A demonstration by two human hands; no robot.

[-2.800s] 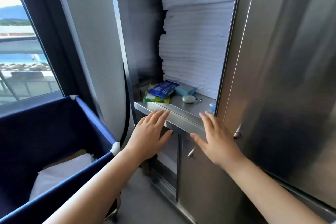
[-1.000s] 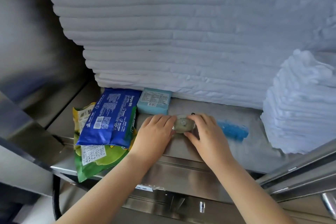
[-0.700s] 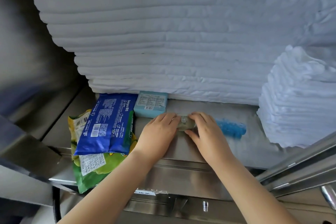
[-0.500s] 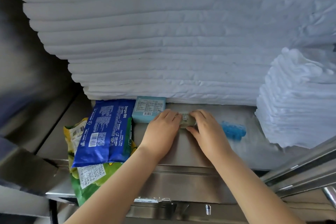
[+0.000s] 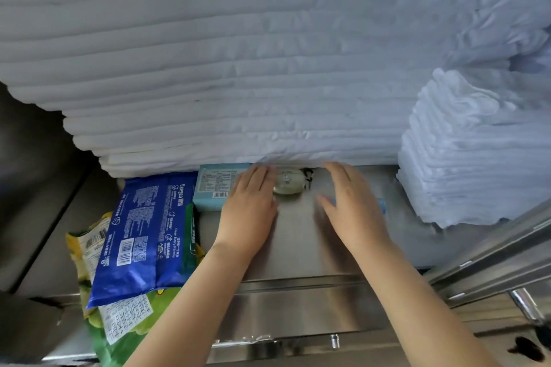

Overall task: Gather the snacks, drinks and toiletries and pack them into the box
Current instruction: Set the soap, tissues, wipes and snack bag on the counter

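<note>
On the steel shelf (image 5: pixel 298 250) a small round pale soap in clear wrap (image 5: pixel 288 184) lies against the towel stack. My left hand (image 5: pixel 250 208) lies flat with straight fingers, its tips beside the soap and over the corner of a light blue box (image 5: pixel 214 188). My right hand (image 5: pixel 351 205) hovers flat to the right of the soap, apart from it, blurred. It covers most of a blue item (image 5: pixel 381 205). A blue wet-wipe pack (image 5: pixel 143 235) lies on a green and yellow snack bag (image 5: pixel 119 325) at the left.
A tall stack of folded white towels (image 5: pixel 238 68) fills the back of the shelf, and a smaller pile of white cloths (image 5: pixel 465 152) stands at the right. The steel cabinet door frame (image 5: pixel 492 265) runs along the lower right.
The soap has been pushed back to the towel stack. My right hand has come off it and moved right; my left hand stays beside it. The camera has moved closer.
</note>
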